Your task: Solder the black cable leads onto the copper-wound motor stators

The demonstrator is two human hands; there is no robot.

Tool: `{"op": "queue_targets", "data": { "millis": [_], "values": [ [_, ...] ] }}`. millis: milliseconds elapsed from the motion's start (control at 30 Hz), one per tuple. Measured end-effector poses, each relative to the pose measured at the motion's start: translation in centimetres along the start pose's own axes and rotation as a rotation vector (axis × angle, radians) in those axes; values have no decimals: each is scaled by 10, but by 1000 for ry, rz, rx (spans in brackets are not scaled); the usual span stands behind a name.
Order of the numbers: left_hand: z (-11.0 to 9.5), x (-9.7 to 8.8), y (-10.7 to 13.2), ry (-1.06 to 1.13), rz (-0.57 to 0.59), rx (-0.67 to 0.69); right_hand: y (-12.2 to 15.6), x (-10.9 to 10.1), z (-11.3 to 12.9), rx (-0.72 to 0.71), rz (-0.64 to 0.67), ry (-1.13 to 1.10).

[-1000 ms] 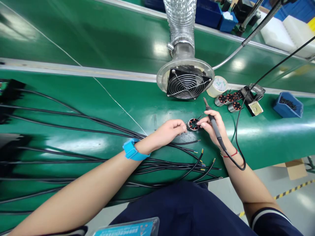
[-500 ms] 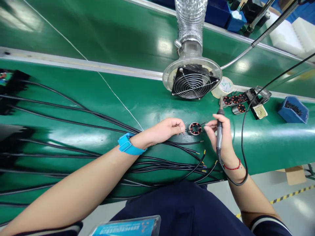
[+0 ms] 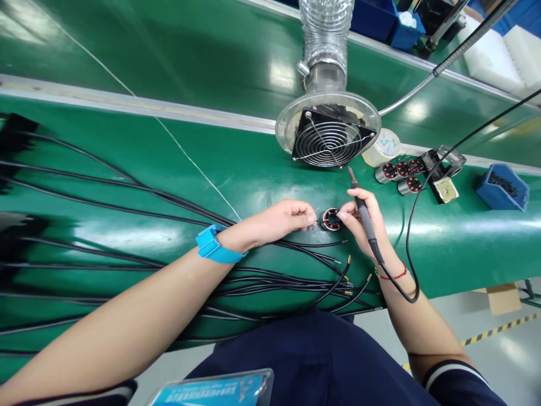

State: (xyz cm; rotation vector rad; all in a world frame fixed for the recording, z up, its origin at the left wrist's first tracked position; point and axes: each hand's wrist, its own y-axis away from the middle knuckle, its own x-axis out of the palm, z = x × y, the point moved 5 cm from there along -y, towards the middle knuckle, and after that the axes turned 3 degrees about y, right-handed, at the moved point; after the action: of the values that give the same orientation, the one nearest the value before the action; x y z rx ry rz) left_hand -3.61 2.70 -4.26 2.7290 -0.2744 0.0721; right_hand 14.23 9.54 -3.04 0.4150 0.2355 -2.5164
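On the green bench in front of me stands a small round motor stator (image 3: 326,224) with copper windings and a silver rim. My left hand (image 3: 291,219) is at its left side, thumb and fingers pinched together; what they hold is too small to make out. A soldering iron (image 3: 364,215) lies across my right hand (image 3: 377,217), gripped with its tip pointing up and away from the stator. The thumb and a fingertip of that hand reach the stator's right edge. Black cables (image 3: 291,280) with bared coloured ends lie just below both hands.
A fume extractor fan (image 3: 332,144) hangs beyond the stator. To the right are several more stators (image 3: 409,186), a tape roll (image 3: 382,148), a soldering stand with a sponge (image 3: 446,190) and a blue bin (image 3: 502,189) of small black parts. The iron's cord loops beside my right arm.
My right hand has moved left to the stator, its fingertips now at the stator's edge. The soldering iron has tilted, its tip swinging left. My left hand stays pinched beside the stator.
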Motion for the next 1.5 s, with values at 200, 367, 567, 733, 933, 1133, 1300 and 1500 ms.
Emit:
{"op": "queue_targets", "data": {
  "millis": [200, 367, 567, 733, 933, 1133, 1300, 1500],
  "values": [
    [2, -3, 1, 7, -10, -3, 6, -3, -3, -2, -77, 78],
    [2, 0, 2, 46, 5, -32, 24, -4, -9, -87, -11, 198],
    [-9, 16, -5, -31, -45, 107, 23, 6, -8, -118, 104, 324],
    [-6, 21, 1, -282, -156, 167, 18, -3, -10, -84, 61, 347],
    [3, 52, 13, -990, 20, 147, 20, -29, 0, -160, -71, 322],
    [-21, 36, 23, -606, -128, 282, 31, -34, 33, -180, -223, 200],
    [-26, 20, 29, -330, -134, 363, 34, -8, 45, -176, -132, -141],
    [-33, 17, 33, -302, -90, 473, 30, 0, 47, -191, -95, -327]
  ]
}}
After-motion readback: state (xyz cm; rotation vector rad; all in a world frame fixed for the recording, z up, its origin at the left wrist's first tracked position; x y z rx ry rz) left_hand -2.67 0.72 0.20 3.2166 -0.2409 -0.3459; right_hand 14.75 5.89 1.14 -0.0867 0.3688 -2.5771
